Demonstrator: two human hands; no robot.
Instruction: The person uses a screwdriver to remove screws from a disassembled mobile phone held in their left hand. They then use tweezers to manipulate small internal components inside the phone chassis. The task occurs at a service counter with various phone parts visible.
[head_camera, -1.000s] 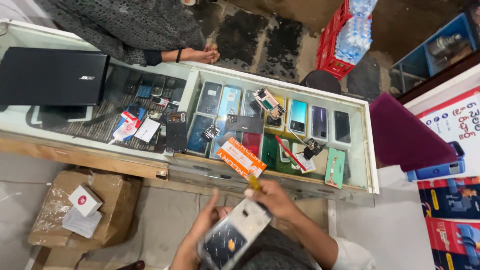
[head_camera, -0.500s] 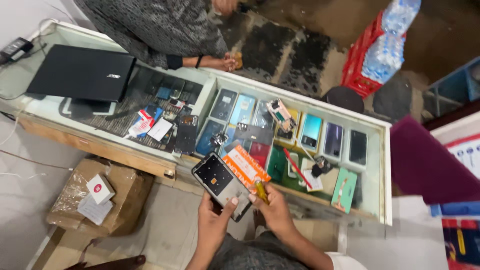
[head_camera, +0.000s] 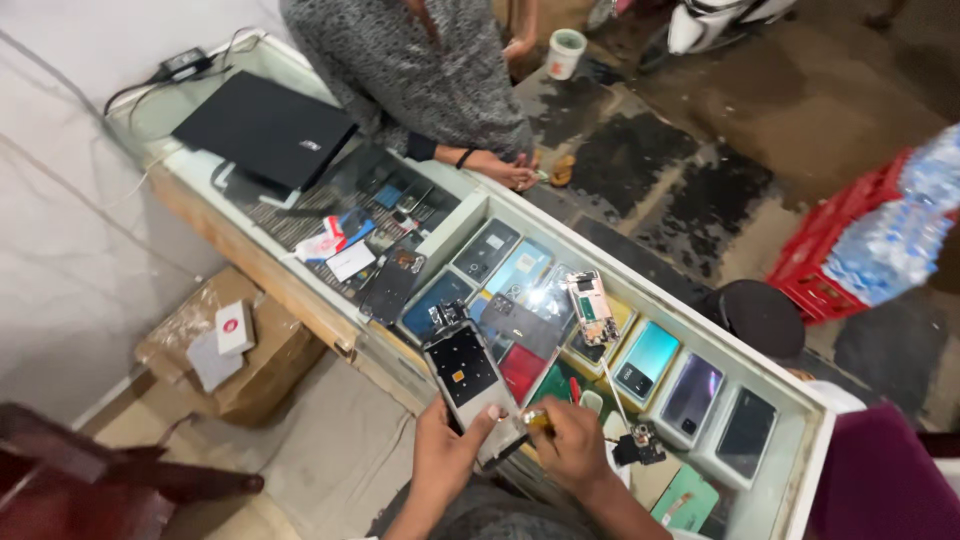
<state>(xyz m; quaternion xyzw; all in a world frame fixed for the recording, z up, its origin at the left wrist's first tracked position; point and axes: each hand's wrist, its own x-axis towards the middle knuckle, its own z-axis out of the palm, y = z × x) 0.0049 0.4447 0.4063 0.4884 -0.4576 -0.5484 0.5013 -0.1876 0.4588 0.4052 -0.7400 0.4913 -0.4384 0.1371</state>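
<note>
Down at the near edge of the glass display counter (head_camera: 330, 215), the person's left hand (head_camera: 447, 458) grips a phone panel (head_camera: 468, 376), a flat dark slab with a pale rim, its fingers curled behind it and the thumb pressed on its lower front. The panel tilts up and away from the body, over the counter's near rim. Just beside it, the right hand (head_camera: 572, 447) has its fingers pinched together on a small yellow-tipped tool (head_camera: 533, 420), whose tip meets the panel's lower right corner; how the tool ends there is too small to tell.

Under the glass lie rows of phones and phone cases (head_camera: 650, 358) in blue, grey and black, with an opened phone (head_camera: 590, 308) showing its green board on top of the counter. A closed black laptop (head_camera: 265, 128) rests at the far left end, a charger cable behind it. Across the counter stands another person in a grey patterned top (head_camera: 440, 70), one hand resting on the far rim. A cardboard box (head_camera: 235, 355) sits on the floor at the left, and a red crate (head_camera: 850, 255) with water bottles stands at the right.
</note>
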